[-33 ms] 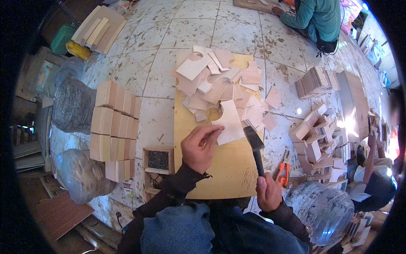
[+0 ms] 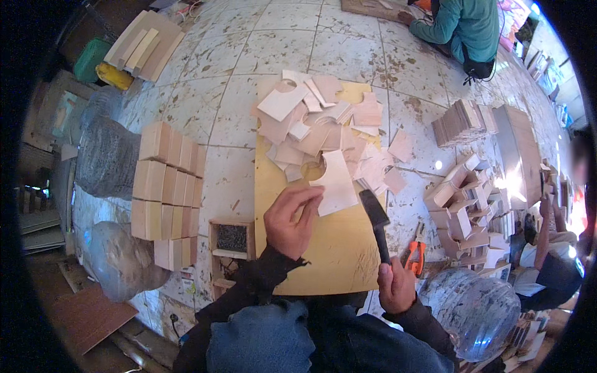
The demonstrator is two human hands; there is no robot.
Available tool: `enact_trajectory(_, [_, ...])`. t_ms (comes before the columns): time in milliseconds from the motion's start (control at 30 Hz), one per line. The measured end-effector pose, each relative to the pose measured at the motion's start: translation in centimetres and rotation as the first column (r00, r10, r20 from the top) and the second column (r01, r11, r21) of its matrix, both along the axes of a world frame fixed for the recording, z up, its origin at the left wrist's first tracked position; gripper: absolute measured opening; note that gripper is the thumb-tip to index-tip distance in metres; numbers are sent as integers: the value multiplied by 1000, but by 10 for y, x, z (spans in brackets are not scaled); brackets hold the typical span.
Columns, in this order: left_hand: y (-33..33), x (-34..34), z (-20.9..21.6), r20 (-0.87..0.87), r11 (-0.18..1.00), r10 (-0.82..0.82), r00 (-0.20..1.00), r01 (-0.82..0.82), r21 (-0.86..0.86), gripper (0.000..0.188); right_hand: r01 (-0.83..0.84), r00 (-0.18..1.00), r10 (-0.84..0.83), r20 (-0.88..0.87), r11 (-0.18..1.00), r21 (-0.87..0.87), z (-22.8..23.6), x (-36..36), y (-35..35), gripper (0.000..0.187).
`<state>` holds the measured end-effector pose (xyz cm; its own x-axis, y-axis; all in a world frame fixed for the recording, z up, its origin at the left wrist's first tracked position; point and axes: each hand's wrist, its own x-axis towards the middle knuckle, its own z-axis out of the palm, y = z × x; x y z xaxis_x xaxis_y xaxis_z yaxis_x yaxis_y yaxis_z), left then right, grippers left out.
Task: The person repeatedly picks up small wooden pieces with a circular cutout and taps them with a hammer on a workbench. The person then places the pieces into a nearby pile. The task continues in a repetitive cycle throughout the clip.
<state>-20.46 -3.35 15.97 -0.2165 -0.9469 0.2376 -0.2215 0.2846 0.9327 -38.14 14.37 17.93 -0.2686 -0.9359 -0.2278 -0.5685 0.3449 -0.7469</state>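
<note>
In my right hand (image 2: 396, 287) is a hammer (image 2: 375, 210), gripped at its black handle with the dark head pointing away from me. The fingers of my left hand (image 2: 291, 217) are pinched together at the left edge of a pale plywood piece (image 2: 339, 184) with a curved notch. Whether a small nail is also between those fingertips cannot be made out. The hammer head is just right of this piece. Beneath both is a yellow board (image 2: 329, 261). Beyond the piece, a loose heap of notched plywood cutouts (image 2: 314, 133) covers the board's far part.
A wooden box with small dark nails (image 2: 232, 236) stands left of the board. Orange-handled pliers (image 2: 415, 255) lie to the right. Stacked wooden blocks (image 2: 165, 180) are at left, assembled wooden parts (image 2: 457, 208) at right. Another person (image 2: 463, 31) sits at the far right.
Hardly anything differs. The view has shifted very slightly; both hands, the hammer and the plywood piece keep almost the same places.
</note>
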Motion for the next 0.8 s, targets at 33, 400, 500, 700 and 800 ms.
enact_trajectory(33, [-1,1,0,35,995,-27,999,30,-100,9,18,1000,-18,23,1000,3,5,-1,2,31])
enact_trajectory(400, [7,6,-23,155,954,-52,987,95,-285,24,-153,976,150,156,988,7,31,-1,-7,32])
enact_trajectory(500, [10,7,-26,126,960,-26,992,60,-274,31,-198,963,188,195,980,33,39,2,-14,30])
enact_trajectory(700, [-9,18,-24,236,908,-160,958,237,-346,48,-129,988,122,97,989,73,46,-4,-12,29])
enact_trajectory(800, [-27,25,-30,261,864,-332,906,403,-302,58,-90,892,143,428,986,-141,47,-14,3,28])
